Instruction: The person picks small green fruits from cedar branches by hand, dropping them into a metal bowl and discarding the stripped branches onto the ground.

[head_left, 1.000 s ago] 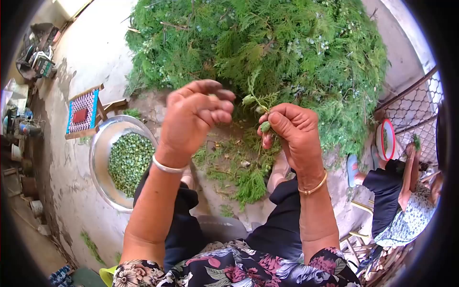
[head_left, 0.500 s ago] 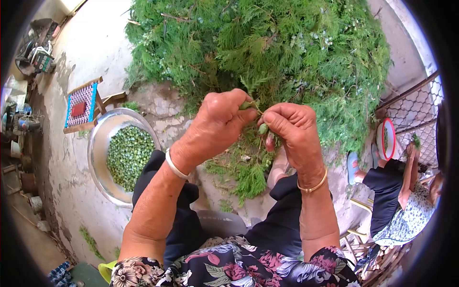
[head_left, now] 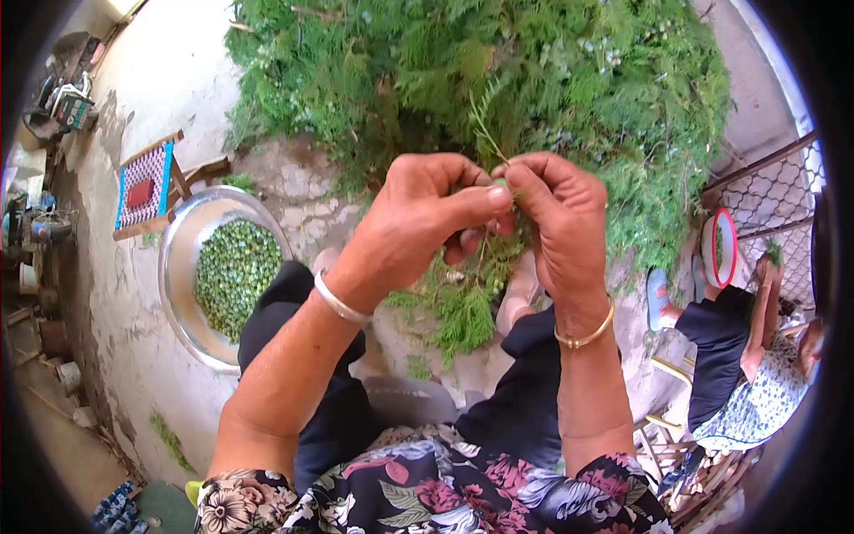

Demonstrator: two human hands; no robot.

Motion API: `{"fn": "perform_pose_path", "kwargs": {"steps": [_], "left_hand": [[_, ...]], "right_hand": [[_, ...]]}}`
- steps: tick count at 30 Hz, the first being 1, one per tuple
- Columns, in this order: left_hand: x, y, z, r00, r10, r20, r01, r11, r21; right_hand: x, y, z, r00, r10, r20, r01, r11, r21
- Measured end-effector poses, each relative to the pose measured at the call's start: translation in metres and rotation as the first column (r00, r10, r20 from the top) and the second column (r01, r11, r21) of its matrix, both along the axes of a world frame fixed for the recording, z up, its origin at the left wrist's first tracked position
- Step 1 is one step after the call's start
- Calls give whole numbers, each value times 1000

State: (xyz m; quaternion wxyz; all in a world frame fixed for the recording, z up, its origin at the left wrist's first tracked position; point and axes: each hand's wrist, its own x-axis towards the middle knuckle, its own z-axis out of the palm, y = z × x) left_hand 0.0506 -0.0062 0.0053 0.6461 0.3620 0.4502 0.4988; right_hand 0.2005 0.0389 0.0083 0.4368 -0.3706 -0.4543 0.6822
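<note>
A thin green sprig [head_left: 486, 125] rises from between my two hands, over the edge of a large heap of green branches [head_left: 587, 98]. My right hand [head_left: 562, 205] pinches the sprig's stem between thumb and forefinger. My left hand [head_left: 436, 214], with a white bangle at its wrist, is closed right beside it, thumb and fingers pressed together; whatever it holds is mostly hidden. Below my hands, loose green sprigs [head_left: 464, 327] lie on the ground between my feet. On the left sits a wide metal basin [head_left: 182, 294] with many small green cones [head_left: 233, 278] in it.
A small stool with a woven seat [head_left: 142, 185] stands behind the basin. To the right, another person [head_left: 743, 383] sits holding a green sprig near a red-rimmed bowl [head_left: 726, 249] and a wire fence [head_left: 774, 209]. Tools and pots line the left side.
My hands have come closer together, and my left thumb now reaches across toward my right hand. The sprig stands higher, above my right fingertips.
</note>
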Motion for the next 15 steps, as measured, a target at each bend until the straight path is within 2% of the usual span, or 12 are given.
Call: {"fn": "perform_pose_path", "kwargs": {"steps": [1, 2, 3, 5, 7, 8, 9, 10, 11, 13, 14, 15], "left_hand": [[-1, 0, 0, 1000, -3, 7, 3, 1000, -26], [-2, 2, -1, 995, 0, -101, 0, 1000, 3], [-2, 0, -1, 979, 1, -206, 6, 999, 33], [-3, -2, 0, 986, 1, -166, 3, 1000, 22], [-6, -4, -3, 995, -51, -83, 56, 997, 49], [-8, -4, -3, 995, -52, -86, 56, 997, 51], [-9, -4, -4, 992, -75, 99, 75, 997, 10], [-10, -4, -6, 956, -89, 281, 100, 995, -26], [-9, -3, -9, 956, -89, 279, 99, 995, -22], [-6, 0, -17, 803, 158, 574, -17, 970, -242], [-9, 2, -25, 727, 166, 667, 14, 966, -256], [-9, 3, -30, 727, 166, 666, 10, 968, -252]], "right_hand": [[-3, -1, -2, 993, -15, 118, 1, 993, 121], [-4, -2, -4, 972, -43, 230, -13, 971, 238], [-4, -4, -6, 971, -45, 237, -7, 977, 212], [-5, -1, -5, 966, -37, 255, -30, 966, 255], [-2, 1, -5, 983, 8, 182, -40, 984, 173], [1, 4, -6, 995, 65, 80, -70, 996, 60], [3, 6, -6, 993, 111, -28, -112, 992, -49], [4, 7, -7, 993, 111, -30, -112, 993, -45], [5, 9, -9, 995, 87, -58, -91, 994, -67], [2, 8, -8, 994, 66, -86, -74, 993, -90], [-2, 5, -4, 1000, 21, 21, -21, 1000, -16], [-4, 3, -2, 992, -32, 123, 24, 998, 66]]}}
